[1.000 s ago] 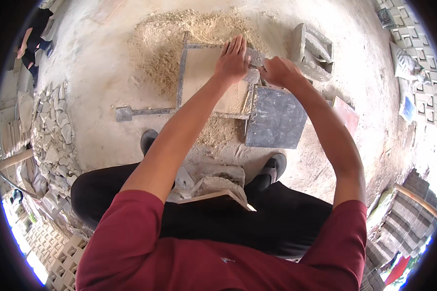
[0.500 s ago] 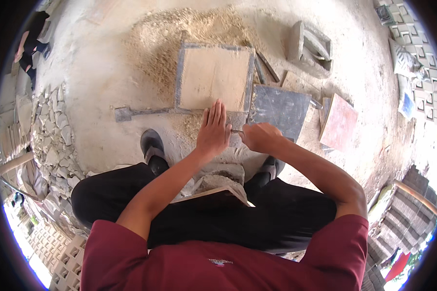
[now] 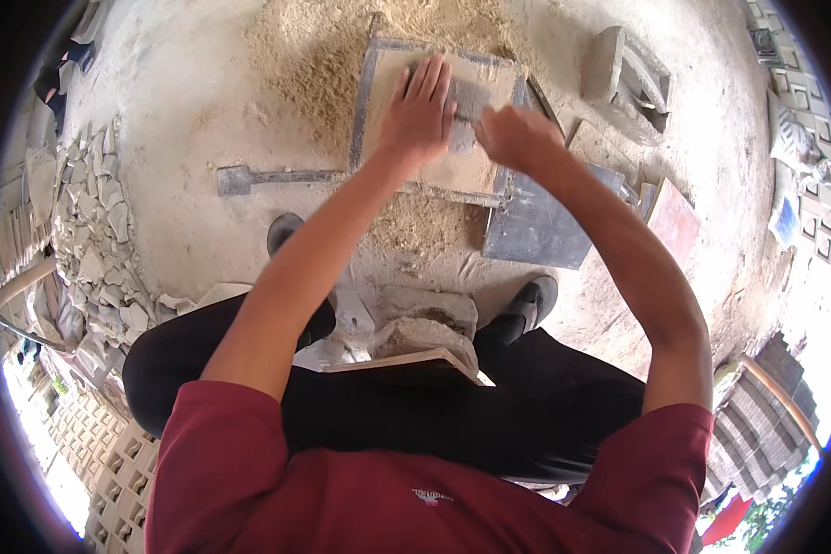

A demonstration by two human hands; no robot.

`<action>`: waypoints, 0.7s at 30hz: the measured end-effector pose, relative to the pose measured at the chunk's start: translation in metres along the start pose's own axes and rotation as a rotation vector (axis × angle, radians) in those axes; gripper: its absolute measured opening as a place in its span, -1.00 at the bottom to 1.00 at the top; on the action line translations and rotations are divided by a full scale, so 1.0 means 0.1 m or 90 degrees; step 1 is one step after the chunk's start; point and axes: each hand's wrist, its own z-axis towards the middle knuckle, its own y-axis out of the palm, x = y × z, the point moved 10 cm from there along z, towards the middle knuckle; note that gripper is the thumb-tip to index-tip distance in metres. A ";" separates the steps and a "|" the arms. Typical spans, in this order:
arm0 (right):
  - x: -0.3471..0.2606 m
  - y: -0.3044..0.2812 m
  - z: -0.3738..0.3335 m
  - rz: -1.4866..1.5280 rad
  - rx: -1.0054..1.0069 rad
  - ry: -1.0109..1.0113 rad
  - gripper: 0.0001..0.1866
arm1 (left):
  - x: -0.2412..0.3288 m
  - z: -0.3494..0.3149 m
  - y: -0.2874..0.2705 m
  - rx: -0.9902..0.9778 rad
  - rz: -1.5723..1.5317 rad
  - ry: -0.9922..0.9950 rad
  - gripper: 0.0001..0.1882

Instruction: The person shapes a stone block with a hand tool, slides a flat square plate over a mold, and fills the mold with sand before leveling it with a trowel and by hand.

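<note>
Head cam: flat grey trowel moved up onto square tan sand bed, smoothing prob. cont'd. L hand fingers held together; R hand fingers clenched round dark handle.

1. The left hand lies flat, fingers straight, over the left part of a grey trowel.
2. The right hand is curled around its handle.
3. Beneath both hands, a dark frame holds tan sand.
4. Right of the right hand sits a grey block.
</note>
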 end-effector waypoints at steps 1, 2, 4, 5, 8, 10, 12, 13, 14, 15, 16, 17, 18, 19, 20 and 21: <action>-0.07 0.19 -0.17 0.030 -0.014 0.013 -0.71 | 0.08 -0.30 0.03 0.004 -0.023 0.002 -0.36; -0.14 0.28 -0.26 0.020 -0.040 0.005 -0.72 | 0.12 -0.43 -0.04 0.003 -0.023 0.002 -0.36; -0.27 0.43 -0.42 0.065 -0.063 0.011 -0.74 | 0.16 -0.70 -0.07 -0.031 -0.085 -0.013 -0.36; -0.32 0.48 -0.49 0.073 -0.090 0.017 -0.76 | 0.18 -0.84 -0.08 -0.048 -0.092 -0.002 -0.34; -0.57 0.97 -0.81 0.128 -0.100 -0.008 -0.78 | 0.29 -1.38 -0.06 -0.084 -0.101 -0.003 -0.33; -0.69 1.35 -1.03 0.146 -0.101 -0.066 -0.78 | 0.46 -1.81 0.06 -0.114 -0.130 0.023 -0.33; -0.48 1.22 -1.05 0.120 -0.112 0.010 -0.76 | 0.58 -1.69 -0.05 -0.091 -0.158 0.020 -0.32; -0.28 1.17 -1.10 0.100 -0.133 0.087 -0.74 | 0.67 -1.59 -0.08 -0.080 -0.193 0.017 -0.32; -0.27 0.73 -1.07 0.106 -0.125 0.082 -0.64 | 0.57 -1.10 -0.29 -0.026 -0.187 0.016 -0.32; -0.07 0.47 -0.94 0.065 -0.072 0.074 -0.63 | 0.58 -0.83 -0.38 0.021 -0.169 0.027 -0.33; 0.17 0.27 -0.84 0.023 -0.025 0.078 -0.62 | 0.64 -0.56 -0.42 0.065 -0.162 0.041 -0.33; 0.22 -0.09 -0.67 0.014 0.039 0.038 -0.62 | 0.52 -0.20 -0.37 0.067 -0.134 0.030 -0.33; 0.33 -0.51 -0.34 0.022 0.095 0.030 -0.62 | 0.33 0.36 -0.37 0.038 -0.134 0.009 -0.33; 0.44 -0.42 -0.31 0.015 0.119 0.034 -0.62 | 0.38 0.39 -0.21 0.041 -0.112 0.006 -0.33; 0.46 -0.48 -0.20 0.012 0.131 0.028 -0.66 | 0.30 0.51 -0.02 -0.012 -0.134 -0.006 -0.33; 0.60 -0.34 -0.19 0.040 0.113 0.045 -0.67 | 0.44 0.52 0.02 -0.007 -0.098 0.004 -0.33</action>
